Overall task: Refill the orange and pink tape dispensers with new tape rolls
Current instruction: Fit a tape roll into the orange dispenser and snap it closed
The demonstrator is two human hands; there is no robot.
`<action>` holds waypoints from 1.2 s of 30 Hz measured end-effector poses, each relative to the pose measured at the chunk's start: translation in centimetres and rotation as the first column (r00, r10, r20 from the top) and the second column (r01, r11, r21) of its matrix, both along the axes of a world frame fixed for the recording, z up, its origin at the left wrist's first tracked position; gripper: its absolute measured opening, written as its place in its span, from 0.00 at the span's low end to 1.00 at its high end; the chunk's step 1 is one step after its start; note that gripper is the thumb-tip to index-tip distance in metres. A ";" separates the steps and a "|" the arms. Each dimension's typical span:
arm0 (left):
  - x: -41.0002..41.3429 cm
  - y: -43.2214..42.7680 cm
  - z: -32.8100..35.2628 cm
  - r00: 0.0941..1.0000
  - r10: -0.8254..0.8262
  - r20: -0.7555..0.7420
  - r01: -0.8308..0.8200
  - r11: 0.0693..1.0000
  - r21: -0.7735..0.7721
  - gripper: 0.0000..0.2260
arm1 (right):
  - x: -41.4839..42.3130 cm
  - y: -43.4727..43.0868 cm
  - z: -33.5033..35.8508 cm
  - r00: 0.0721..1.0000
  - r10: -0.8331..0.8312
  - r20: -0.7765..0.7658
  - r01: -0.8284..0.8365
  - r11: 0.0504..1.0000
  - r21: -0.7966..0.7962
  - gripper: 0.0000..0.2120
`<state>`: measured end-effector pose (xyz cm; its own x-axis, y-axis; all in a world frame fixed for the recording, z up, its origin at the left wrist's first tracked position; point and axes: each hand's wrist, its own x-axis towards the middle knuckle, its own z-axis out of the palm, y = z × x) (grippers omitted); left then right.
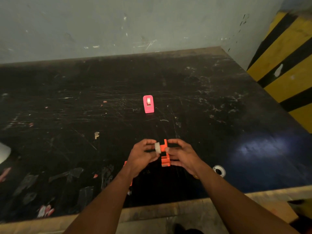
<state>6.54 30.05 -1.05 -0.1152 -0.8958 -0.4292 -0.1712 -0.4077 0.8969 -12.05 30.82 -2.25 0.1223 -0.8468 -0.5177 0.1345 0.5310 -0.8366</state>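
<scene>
**Both hands on the orange dispenser, roll at its side**

The pink tape dispenser (148, 104) stands upright alone on the black, scratched bench (202, 98), with a pale roll showing in its top slot. All other places here are given from it.

Nearer the person than the pink dispenser, and slightly to its right, both hands meet above the bench. The left hand (143, 155) has its grip closed on a whitish tape roll (157, 147), thumb and fingertips pinching the roll by its rim. The right hand (182, 156) has its fingers curled round the orange tape dispenser (165, 156), held off the bench. The roll touches the left side of the dispenser's upper part. Whether it sits on a spindle cannot be told through the blur.

Under the left wrist, nearer still than the pink dispenser, part of another orange piece (130, 183) shows, mostly hidden by the arm. To the near right of the pink dispenser, beyond the right forearm, a second roll (219, 171) lies flat on the bench. Clear tape scraps (67, 174) stick to the surface at the near left.

Behind the pink dispenser rises a grey scuffed wall (118, 27); far to its right stands a yellow-and-black striped pillar (290, 65).
</scene>
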 end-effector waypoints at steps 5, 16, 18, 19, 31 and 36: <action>0.1 0.5 0.8 0.998 -0.035 0.061 0.038 0.998 -0.046 0.21 | -0.6 -0.1 0.0 0.998 0.049 0.043 -0.050 0.998 0.030 0.17; 0.0 1.2 0.9 0.998 -0.036 0.043 0.039 0.995 -0.087 0.20 | 0.5 0.7 0.6 0.991 0.105 0.078 -0.109 0.992 0.057 0.13; 0.4 1.2 0.7 0.998 -0.032 0.052 0.037 0.995 -0.092 0.20 | 0.6 0.8 0.7 0.988 0.114 0.107 -0.122 0.990 0.070 0.14; 0.5 1.1 0.6 0.998 -0.035 0.059 0.040 0.995 -0.091 0.20 | 0.6 0.9 0.7 0.984 0.123 0.125 -0.133 0.988 0.075 0.16; 1.8 1.5 1.4 0.966 -0.185 0.181 0.201 0.976 -0.078 0.24 | 1.9 1.8 0.8 0.988 0.152 0.005 -0.152 0.984 0.093 0.24; 3.3 1.4 1.1 0.893 0.021 0.450 0.059 0.985 -0.164 0.25 | 3.2 2.6 0.7 0.990 0.139 -0.011 -0.137 0.984 0.115 0.24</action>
